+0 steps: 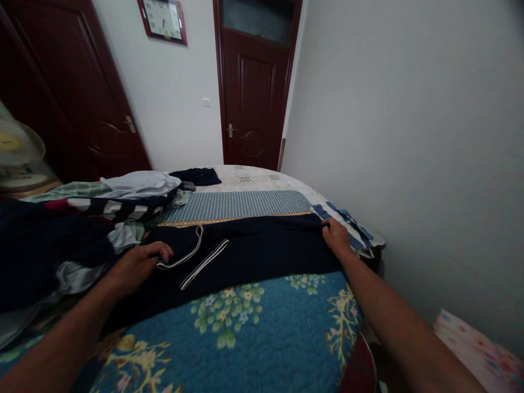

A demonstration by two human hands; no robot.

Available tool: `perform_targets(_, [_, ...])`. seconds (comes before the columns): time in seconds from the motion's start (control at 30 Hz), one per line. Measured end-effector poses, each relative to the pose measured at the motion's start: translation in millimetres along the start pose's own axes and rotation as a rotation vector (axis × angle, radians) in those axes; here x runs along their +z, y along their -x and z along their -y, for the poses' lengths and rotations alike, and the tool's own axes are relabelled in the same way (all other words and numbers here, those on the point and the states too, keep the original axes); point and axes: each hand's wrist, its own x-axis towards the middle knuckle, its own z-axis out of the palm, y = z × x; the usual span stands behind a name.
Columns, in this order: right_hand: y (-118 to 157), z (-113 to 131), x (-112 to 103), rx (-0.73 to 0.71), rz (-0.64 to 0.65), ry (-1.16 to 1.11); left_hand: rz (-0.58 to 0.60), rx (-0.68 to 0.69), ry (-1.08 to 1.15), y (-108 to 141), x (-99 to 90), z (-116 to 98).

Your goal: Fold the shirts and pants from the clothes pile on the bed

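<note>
Head view: my left hand (145, 263) pinches the dark garment (266, 245) by its white-edged part, left of centre; my right hand (336, 236) pinches its far end, right of centre. Garment lies across mid-frame on the quilt (282, 333). Risk: a hard leftward pull could drag in the clothes pile (139, 185), bunching the cloth.

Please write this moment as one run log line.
dark garment: spread on quilt | left hand: at its white trim | right hand: holding its right end | clothes pile: at left
</note>
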Motion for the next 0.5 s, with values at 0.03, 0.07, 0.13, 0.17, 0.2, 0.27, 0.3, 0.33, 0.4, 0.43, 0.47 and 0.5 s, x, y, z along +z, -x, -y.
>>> perform_targets(0.03, [2, 0, 2, -0.014, -0.015, -0.006, 0.005, 0.009, -0.011, 1, 0.9, 3])
perform_targets(0.07, [4, -1, 4, -0.032, -0.031, -0.010, 0.017, 0.007, -0.023, 2, 2.1, 7])
perform_targets(0.13, [6, -1, 6, -0.072, -0.058, -0.014, 0.051, -0.001, -0.045, 4, 5.0, 14])
perform_targets(0.17, [7, -1, 7, -0.087, -0.064, -0.012, 0.052, -0.008, -0.053, 5, 6.2, 16])
perform_targets(0.2, [7, -1, 8, -0.097, -0.066, -0.008, 0.048, -0.021, -0.064, 5, 7.0, 17])
perform_targets(0.27, [8, -1, 9, -0.098, -0.059, -0.001, 0.026, -0.068, -0.117, 7, 7.4, 12])
perform_targets(0.3, [8, -2, 9, -0.096, -0.054, 0.000, 0.018, -0.090, -0.152, 8, 7.3, 5])
perform_targets(0.33, [8, -3, 9, -0.092, -0.054, -0.001, 0.013, -0.109, -0.188, 9, 7.5, -4])
perform_targets(0.4, [9, -7, 11, -0.095, -0.062, -0.006, 0.013, -0.112, -0.251, 10, 10.2, -27])
perform_targets(0.43, [9, -9, 13, -0.101, -0.067, -0.008, 0.004, -0.117, -0.282, 10, 13.3, -39])
perform_targets(0.47, [9, -12, 14, -0.106, -0.071, -0.008, 0.008, -0.099, -0.332, 9, 17.7, -50])
perform_targets(0.5, [8, -14, 16, -0.109, -0.072, -0.005, 0.004, -0.083, -0.401, 8, 23.2, -59])
